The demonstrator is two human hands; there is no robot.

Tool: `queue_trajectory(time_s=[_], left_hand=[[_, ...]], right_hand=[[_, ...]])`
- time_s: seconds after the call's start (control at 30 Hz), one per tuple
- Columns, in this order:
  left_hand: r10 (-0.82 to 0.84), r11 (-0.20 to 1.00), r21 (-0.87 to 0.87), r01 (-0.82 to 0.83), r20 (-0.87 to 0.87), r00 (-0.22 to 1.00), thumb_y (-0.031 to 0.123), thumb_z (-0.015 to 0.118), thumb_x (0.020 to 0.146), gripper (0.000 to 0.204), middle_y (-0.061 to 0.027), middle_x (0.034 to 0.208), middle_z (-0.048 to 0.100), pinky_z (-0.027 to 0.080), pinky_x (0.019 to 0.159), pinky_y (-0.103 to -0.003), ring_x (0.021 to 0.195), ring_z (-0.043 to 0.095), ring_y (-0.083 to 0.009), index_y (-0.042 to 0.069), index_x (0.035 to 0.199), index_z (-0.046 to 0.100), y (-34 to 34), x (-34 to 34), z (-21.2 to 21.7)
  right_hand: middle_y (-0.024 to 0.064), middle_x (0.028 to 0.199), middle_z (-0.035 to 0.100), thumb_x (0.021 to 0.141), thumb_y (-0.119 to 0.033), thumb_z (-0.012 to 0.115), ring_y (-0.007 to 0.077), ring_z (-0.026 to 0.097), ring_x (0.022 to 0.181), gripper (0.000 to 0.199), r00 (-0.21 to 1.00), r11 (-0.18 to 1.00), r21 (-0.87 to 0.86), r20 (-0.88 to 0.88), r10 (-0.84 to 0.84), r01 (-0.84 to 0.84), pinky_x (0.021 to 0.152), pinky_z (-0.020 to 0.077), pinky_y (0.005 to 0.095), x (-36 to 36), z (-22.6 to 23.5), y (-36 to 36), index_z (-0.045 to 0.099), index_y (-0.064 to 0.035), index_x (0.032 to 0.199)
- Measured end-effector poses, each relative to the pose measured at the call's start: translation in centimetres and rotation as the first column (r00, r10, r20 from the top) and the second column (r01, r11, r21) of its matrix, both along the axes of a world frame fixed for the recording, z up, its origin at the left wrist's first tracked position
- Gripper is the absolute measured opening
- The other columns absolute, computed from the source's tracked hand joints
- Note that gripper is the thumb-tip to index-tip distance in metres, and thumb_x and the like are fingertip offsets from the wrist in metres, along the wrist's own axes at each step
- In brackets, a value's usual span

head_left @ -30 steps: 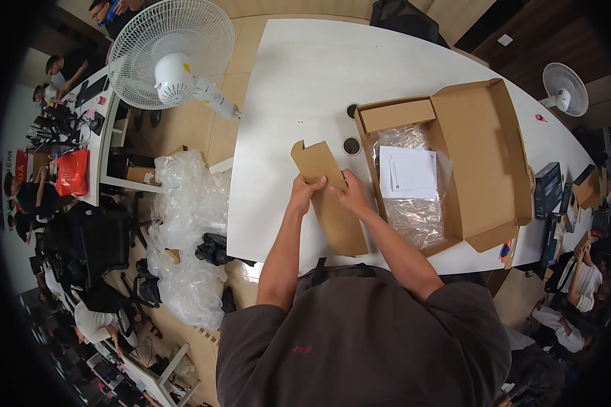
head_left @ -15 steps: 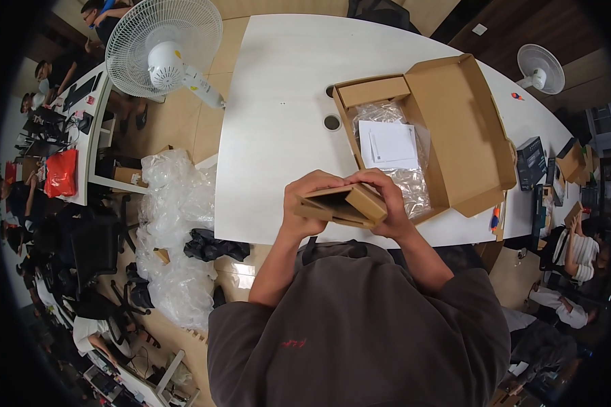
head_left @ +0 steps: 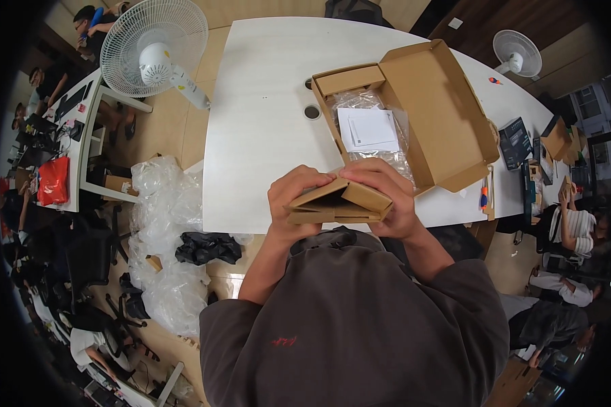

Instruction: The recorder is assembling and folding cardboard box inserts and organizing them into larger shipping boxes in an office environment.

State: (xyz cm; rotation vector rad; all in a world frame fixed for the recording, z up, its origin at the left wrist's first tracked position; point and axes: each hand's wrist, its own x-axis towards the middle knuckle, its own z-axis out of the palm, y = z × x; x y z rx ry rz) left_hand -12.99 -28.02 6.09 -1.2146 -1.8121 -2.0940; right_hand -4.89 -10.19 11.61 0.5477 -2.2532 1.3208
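Between my two hands is a small brown cardboard box (head_left: 368, 198), held up close to my body at the table's near edge. Its end facing me is open and shows a dark hollow inside. My left hand (head_left: 293, 198) grips the left side, and my right hand (head_left: 395, 193) wraps round the right side, thumbs along the top. Just beyond, a large flat cardboard box (head_left: 441, 115) lies with its lid folded open to the right. In it are white paper sheets (head_left: 368, 130) on clear plastic wrap and a closed brown inner carton (head_left: 349, 80).
The white table (head_left: 251, 149) has a round cable hole (head_left: 311, 112). A standing fan (head_left: 157, 57) is off its left side, beside piled clear plastic bags (head_left: 163, 230) and a black bag (head_left: 209, 248) on the floor. Dark boxes (head_left: 514, 144) stand at the right end. People sit at other desks.
The small box has turned and its open end gapes more toward me. My hands have shifted slightly on it. The whole view has moved, so table and fan appear further left.
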Motion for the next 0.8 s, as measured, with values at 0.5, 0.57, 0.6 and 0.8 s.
queue_trajectory(time_s=[0.5, 0.57, 0.6, 0.8], left_hand=[[0.069, 0.996, 0.057, -0.070, 0.015, 0.998, -0.007, 0.066, 0.060, 0.020, -0.0098, 0.067, 0.063, 0.048, 0.052, -0.028, 0.056, 0.062, -0.0201, -0.002, 0.079, 0.062, 0.3, 2.9, 1.2], [0.070, 0.997, 0.014, -0.070, -0.009, 0.997, -0.007, 0.066, 0.060, 0.020, -0.0098, 0.066, 0.063, 0.048, 0.051, -0.028, 0.055, 0.061, -0.0201, -0.002, 0.078, 0.062, 0.1, 2.6, 1.5], [0.069, 0.997, -0.028, -0.070, -0.031, 0.997, -0.007, 0.067, 0.060, 0.020, -0.0098, 0.065, 0.062, 0.047, 0.050, -0.028, 0.054, 0.061, -0.0201, -0.002, 0.078, 0.062, 0.1, 2.5, 1.6], [0.097, 0.995, 0.001, -0.097, -0.025, 0.995, -0.008, 0.068, 0.060, 0.018, -0.0082, 0.062, 0.060, 0.043, 0.046, -0.028, 0.051, 0.056, -0.0194, 0.000, 0.076, 0.061, 0.5, 2.3, 1.3]], right_hand=[[0.0145, 0.095, 0.066, 0.077, -0.006, 0.074, 0.0224, 0.067, 0.078, 0.026, 0.968, 0.954, -0.264, 0.164, 0.189, -0.141, 0.067, 0.0531, 0.0306, 1.9, -0.2, 0.5, 0.066, 0.0041, 0.100], [0.0158, 0.094, 0.066, 0.080, -0.019, 0.076, 0.0252, 0.068, 0.084, 0.033, 0.985, 0.949, -0.295, 0.093, 0.143, -0.110, 0.072, 0.0545, 0.0339, 2.1, 0.6, -0.2, 0.066, 0.0045, 0.100], [0.0171, 0.094, 0.066, 0.083, -0.033, 0.077, 0.0279, 0.068, 0.090, 0.043, 0.995, 0.942, -0.326, 0.025, 0.092, -0.079, 0.077, 0.0559, 0.0372, 2.1, 0.7, -0.4, 0.066, 0.0048, 0.100], [0.0160, 0.089, 0.066, 0.082, -0.037, 0.077, 0.0283, 0.069, 0.085, 0.046, 0.995, 0.923, -0.383, 0.086, 0.051, -0.014, 0.076, 0.0559, 0.0383, 2.0, 0.8, -0.6, 0.066, 0.0045, 0.098]])
